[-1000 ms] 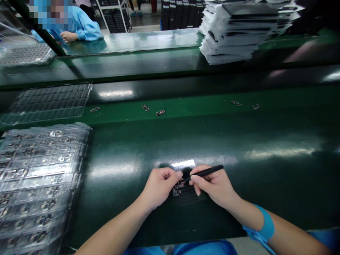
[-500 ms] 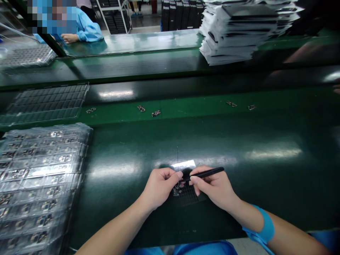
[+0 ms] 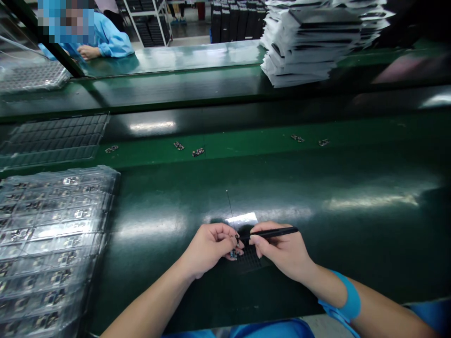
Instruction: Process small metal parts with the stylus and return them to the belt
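Tiny circuit board (image 3: pixel 233 254) is pinched in the left hand's (image 3: pixel 207 249) fingertips, right over a dark mesh pad (image 3: pixel 252 259). The right hand (image 3: pixel 283 251) has its fingers closed on a slim black tool (image 3: pixel 276 232), tip just by the board. Clear trays of boards (image 3: pixel 52 244) sit off left on the green bench (image 3: pixel 282 188).

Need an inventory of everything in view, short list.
belt: 1, dark green, across the view
small circuit boards: 5, dark, in a row beyond the hands
stacked tray: 1, clear, holding boards, left
ribbed tray: 1, clear grey, behind the stacked tray
packet stack: 1, white and black, far right
co-worker: 1, blue smock, far left
mesh pad: 1, black, under the hands
stylus: 1, black, in right hand
small board: 1, dark, in left hand's fingers
hands: left, right; 2, bare, centre
wrist strap: 1, blue, right wrist
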A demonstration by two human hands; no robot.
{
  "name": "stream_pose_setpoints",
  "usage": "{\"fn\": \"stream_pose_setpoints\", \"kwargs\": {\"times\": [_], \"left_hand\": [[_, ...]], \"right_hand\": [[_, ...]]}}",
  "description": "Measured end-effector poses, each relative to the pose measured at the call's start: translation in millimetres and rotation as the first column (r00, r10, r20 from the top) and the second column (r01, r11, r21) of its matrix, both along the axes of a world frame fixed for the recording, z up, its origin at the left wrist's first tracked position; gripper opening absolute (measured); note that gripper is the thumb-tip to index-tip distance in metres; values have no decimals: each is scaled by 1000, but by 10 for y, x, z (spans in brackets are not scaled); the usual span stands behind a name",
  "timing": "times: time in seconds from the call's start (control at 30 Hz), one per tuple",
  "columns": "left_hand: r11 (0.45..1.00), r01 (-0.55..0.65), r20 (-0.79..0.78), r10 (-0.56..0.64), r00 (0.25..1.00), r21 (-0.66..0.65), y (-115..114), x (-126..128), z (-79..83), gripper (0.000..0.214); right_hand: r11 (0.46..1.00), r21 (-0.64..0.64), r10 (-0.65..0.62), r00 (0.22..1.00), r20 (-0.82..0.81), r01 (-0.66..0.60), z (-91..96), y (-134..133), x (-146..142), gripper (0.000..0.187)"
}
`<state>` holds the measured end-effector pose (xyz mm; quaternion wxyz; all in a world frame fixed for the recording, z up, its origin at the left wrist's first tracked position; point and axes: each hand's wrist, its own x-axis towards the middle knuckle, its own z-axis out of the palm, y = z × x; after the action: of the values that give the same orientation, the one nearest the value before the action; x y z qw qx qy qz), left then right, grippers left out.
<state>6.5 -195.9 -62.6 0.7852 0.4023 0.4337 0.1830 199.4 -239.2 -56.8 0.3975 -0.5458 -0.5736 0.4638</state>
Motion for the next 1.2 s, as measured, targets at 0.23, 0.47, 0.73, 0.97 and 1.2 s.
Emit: {"fn": "stream_pose_setpoints", "kwargs": {"times": [0.23,0.47,0.73,0.97,1.2], "left_hand": [[1000,14,-26,-13,1000,10,6,-6,-11,9],[1000,19,-20,-19,1000,8,5,-15,1,10],[1000,10,-20,-10,1000,6,0,-6,-27,10],[1000,3,-23,-3,1000,23,-1,1,-15,9],[1000,-2,-32,2,999,20,0,19,22,8]], "right_hand": [[1000,16,5,1000,17,-6,-24,-6,5,9],[1000,17,2,1000,8,-3,-31,-4,5,9],[1000,4,7,1000,19,-8,-34,-4,3,9],[1000,11,2,1000,19,-2,-29,-14,-2,10],[996,84,2,998,57,-7,-52,-20,-3,9]]}}
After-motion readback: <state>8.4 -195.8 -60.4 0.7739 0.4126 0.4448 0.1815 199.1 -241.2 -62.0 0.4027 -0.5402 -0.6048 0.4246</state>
